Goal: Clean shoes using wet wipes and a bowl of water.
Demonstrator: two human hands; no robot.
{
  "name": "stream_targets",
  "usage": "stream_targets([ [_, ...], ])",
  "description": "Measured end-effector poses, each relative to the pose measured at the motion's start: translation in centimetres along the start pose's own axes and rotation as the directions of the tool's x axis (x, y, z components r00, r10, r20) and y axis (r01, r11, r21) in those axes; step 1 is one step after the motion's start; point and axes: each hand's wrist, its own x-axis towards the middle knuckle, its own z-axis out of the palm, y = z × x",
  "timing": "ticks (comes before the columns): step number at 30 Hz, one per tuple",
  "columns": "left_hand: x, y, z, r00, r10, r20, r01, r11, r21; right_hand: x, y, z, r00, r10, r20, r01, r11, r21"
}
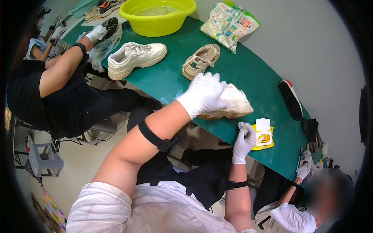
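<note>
My left hand [204, 95], in a white glove, is closed over the heel end of a white sneaker [237, 103] at the table's near edge; the hand hides much of the shoe. My right hand [244, 143], also gloved, has its fingers drawn together beside a yellow pack of wipes [264, 140] whose white lid stands up. Whatever its fingertips pinch is too small to make out. A beige shoe [202, 61] lies just beyond my left hand. Farther left stands another white sneaker [136, 58].
On the green table [176, 52] are a yellow-green basin [157, 17], a printed plastic bag [229, 25] and a black-soled shoe [291, 99]. At left, a person's gloved hand [96, 34] holds a dark shoe. Another gloved worker [305, 169] handles a shoe at lower right.
</note>
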Motion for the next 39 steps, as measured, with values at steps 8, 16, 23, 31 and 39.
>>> stream_targets([
  [8, -0.2, -2.1, 0.0, 0.856, -0.176, 0.486, 0.389, 0.839, -0.381, 0.2, -0.8, 1.2, 0.979, -0.198, 0.043, 0.202, 0.941, -0.272],
  [16, -2.2, 1.9, 0.2, 0.927, -0.196, 0.319, 0.323, 0.849, -0.419, 0.4, -1.7, 1.9, 0.947, -0.305, 0.099, 0.318, 0.854, -0.412],
  [23, -5.5, 5.3, 1.9, 0.987, -0.149, 0.055, 0.158, 0.873, -0.461, 0.2, -1.3, 1.3, 0.953, -0.267, 0.144, 0.300, 0.750, -0.589],
  [31, -7.6, 6.9, 2.2, 0.982, -0.167, -0.088, 0.115, 0.898, -0.424, 0.4, -1.0, 1.1, 0.957, -0.268, 0.113, 0.282, 0.763, -0.581],
  [39, -6.5, 4.9, 1.9, 0.927, -0.145, -0.347, 0.066, 0.971, -0.230, 0.0, -1.9, 2.0, 0.948, -0.300, 0.107, 0.313, 0.808, -0.499],
])
